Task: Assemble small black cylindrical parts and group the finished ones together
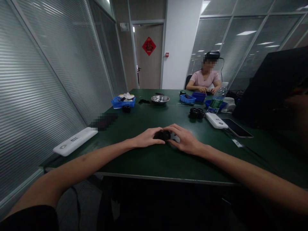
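- While the left hand (146, 138) is gripping the black object (164, 135), the right hand (185, 138) is grasping its other end.
- Partly hidden, its long axis is running sideways, inside the near edge of the green table (141, 163).
- Open surface is stretching toward the metal bowl (156, 101).

Glass partitions (103, 41) with blinds (64, 54) suggest an office.

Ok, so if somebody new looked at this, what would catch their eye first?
Probably the vivid red diamond sign on the door at the back. Next, perhaps, the left hand and right hand, close together at a small black object over the near part of the green table. Then the seated person in a pink top at the far right, beyond the water bottle.
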`<state>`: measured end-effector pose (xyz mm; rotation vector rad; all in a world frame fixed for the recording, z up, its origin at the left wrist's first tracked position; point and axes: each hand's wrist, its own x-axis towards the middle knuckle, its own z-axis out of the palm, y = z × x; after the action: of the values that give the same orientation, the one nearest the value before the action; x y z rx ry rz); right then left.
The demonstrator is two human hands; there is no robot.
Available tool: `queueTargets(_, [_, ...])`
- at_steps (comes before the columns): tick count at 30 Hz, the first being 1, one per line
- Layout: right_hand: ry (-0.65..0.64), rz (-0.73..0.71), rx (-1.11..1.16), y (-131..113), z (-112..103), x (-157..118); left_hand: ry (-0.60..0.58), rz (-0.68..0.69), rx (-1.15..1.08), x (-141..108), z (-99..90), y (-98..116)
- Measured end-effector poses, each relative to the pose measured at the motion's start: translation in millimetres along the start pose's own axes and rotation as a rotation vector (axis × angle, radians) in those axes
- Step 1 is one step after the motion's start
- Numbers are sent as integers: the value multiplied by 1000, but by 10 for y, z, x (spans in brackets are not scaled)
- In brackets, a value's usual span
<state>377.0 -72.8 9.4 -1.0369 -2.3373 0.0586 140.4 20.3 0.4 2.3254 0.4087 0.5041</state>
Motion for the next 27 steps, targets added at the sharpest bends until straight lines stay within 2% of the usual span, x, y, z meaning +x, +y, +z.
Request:
queueTargets(6, [-5,2,-14,7,-13,3,60,-32,-42,-22,8,-43])
queueTargets(13, [14,17,13,47,-1,-1,125,-1,175,-6,-37,30])
queueTargets(17, [4,25,12,47,0,3,115,-42,158,-4,-33,12])
queueTargets(22, [-10,47,-1,39,-4,1,128,-82,14,-18,-3,-30])
queueTargets(27, [-13,49,3,37,-15,-2,138,-83,7,-20,-1,-11])
